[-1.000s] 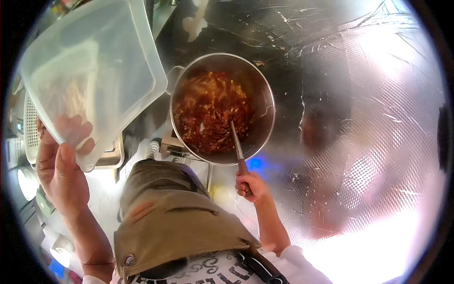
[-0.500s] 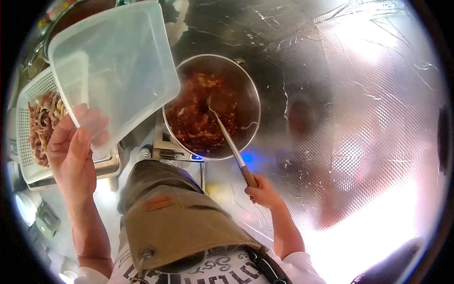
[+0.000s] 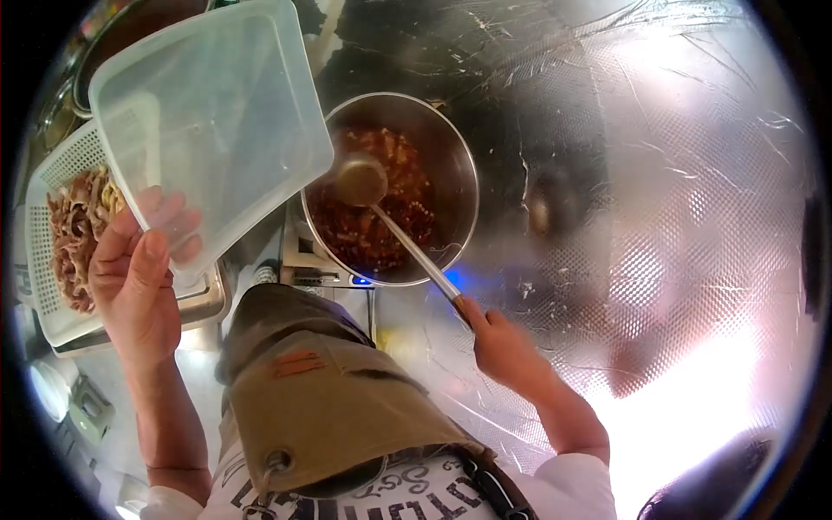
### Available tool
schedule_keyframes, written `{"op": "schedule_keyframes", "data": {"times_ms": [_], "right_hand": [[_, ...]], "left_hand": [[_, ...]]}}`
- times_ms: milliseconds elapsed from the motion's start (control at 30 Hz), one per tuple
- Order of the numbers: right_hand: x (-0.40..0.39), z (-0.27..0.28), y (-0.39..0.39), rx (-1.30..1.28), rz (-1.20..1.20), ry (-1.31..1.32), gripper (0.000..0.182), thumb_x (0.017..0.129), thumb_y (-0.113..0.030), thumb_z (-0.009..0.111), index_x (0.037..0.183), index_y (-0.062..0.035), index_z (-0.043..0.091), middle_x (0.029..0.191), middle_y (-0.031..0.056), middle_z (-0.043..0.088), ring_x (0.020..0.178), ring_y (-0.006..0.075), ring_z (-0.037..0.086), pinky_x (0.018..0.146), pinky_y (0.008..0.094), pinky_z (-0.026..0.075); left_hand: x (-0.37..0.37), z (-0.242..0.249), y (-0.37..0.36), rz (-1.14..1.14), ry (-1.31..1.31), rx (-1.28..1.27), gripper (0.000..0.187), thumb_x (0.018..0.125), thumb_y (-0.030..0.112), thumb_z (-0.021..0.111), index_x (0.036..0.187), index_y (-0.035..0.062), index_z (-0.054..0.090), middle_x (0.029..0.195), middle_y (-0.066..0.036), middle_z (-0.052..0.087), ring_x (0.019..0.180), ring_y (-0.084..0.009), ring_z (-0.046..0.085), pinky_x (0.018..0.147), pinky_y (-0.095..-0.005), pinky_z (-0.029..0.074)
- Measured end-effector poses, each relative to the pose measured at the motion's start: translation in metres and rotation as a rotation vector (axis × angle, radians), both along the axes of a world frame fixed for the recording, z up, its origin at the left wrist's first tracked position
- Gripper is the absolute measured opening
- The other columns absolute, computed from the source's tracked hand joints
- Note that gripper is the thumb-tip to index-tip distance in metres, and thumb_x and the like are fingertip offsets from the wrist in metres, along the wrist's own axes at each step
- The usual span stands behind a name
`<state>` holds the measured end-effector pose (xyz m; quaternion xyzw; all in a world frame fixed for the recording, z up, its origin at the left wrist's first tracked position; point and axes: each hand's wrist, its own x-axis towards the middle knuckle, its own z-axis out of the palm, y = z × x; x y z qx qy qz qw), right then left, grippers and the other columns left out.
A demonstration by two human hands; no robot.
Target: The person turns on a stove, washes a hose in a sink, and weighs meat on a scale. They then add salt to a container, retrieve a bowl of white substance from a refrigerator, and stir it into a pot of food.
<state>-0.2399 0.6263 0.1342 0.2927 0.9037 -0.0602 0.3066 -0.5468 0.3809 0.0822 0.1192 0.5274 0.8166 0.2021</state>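
Note:
My left hand (image 3: 143, 277) grips the near edge of a translucent plastic lid or tray (image 3: 217, 113), fingers showing through it. The sheet is tilted, and one corner overlaps the left rim of a round metal pot (image 3: 458, 173). My right hand (image 3: 498, 347) is closed round the brown handle of a ladle (image 3: 414, 250). The ladle's bowl hangs over the left part of the pot, above dark red chunky sauce (image 3: 381, 238). Behind the plastic, a white perforated basket (image 3: 42, 234) holds strips of brownish meat (image 3: 82, 234).
Below the basket is a metal tray (image 3: 204, 303). A large dark-red-filled vessel (image 3: 130, 39) stands at the upper left. Right of the pot, a shiny foil-like wall or surface (image 3: 641, 173) spreads out. A small device with a blue light (image 3: 360, 281) sits by the pot's near side.
The ladle's bowl has come up out of the sauce and turned over toward the left side of the pot. My right hand has moved slightly right and nearer me.

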Motion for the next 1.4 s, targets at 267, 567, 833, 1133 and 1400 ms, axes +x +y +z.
{"op": "schedule_keyframes", "data": {"times_ms": [267, 567, 833, 1133, 1400], "right_hand": [[-0.046, -0.028, 0.018, 0.067, 0.309, -0.007, 0.046, 0.079, 0.001, 0.049, 0.122, -0.008, 0.038, 0.075, 0.0173, 0.057, 0.058, 0.0333, 0.059, 0.05, 0.0441, 0.048], [-0.043, -0.009, 0.1, -0.607, -0.176, 0.118, 0.047, 0.076, -0.006, 0.055, 0.122, 0.0029, 0.049, 0.076, 0.0153, 0.06, 0.05, 0.0196, 0.055, 0.04, 0.0311, 0.041], [0.077, -0.008, 0.071, -1.481, -1.499, 0.599, 0.052, 0.082, -0.008, 0.053, 0.131, 0.0004, 0.038, 0.082, 0.0154, 0.055, 0.047, 0.0089, 0.042, 0.035, 0.0209, 0.034], [0.13, 0.017, 0.004, -1.729, -1.669, 0.981, 0.055, 0.084, -0.007, 0.048, 0.136, -0.0018, 0.029, 0.088, 0.0175, 0.053, 0.046, 0.0103, 0.043, 0.035, 0.022, 0.038], [0.106, 0.025, -0.011, -1.096, -1.429, 0.619, 0.049, 0.077, -0.005, 0.058, 0.124, 0.0012, 0.048, 0.071, 0.0071, 0.055, 0.043, 0.0096, 0.046, 0.035, 0.0237, 0.034]], "left_hand": [[0.002, -0.003, -0.006, 0.016, -0.004, 0.03, 0.04, 0.087, 0.014, 0.061, 0.121, -0.0038, 0.05, 0.111, -0.019, 0.061, 0.096, -0.0273, 0.062, 0.079, -0.0332, 0.052], [0.012, -0.009, -0.02, 0.048, -0.027, 0.043, 0.039, 0.086, 0.011, 0.062, 0.12, -0.0037, 0.051, 0.11, -0.019, 0.061, 0.096, -0.0264, 0.062, 0.079, -0.0338, 0.052], [0.03, 0.0, -0.028, 0.092, -0.017, -0.009, 0.039, 0.084, 0.01, 0.065, 0.118, -0.0038, 0.053, 0.107, -0.017, 0.063, 0.093, -0.0255, 0.063, 0.076, -0.0325, 0.052], [0.036, 0.007, -0.007, 0.018, 0.04, -0.08, 0.04, 0.085, 0.012, 0.063, 0.119, -0.0049, 0.051, 0.108, -0.018, 0.062, 0.094, -0.0273, 0.063, 0.077, -0.0345, 0.052], [0.038, 0.007, 0.017, 0.0, 0.115, -0.194, 0.041, 0.087, 0.018, 0.061, 0.118, -0.0061, 0.051, 0.11, -0.019, 0.06, 0.097, -0.0281, 0.062, 0.079, -0.0346, 0.052]]}}
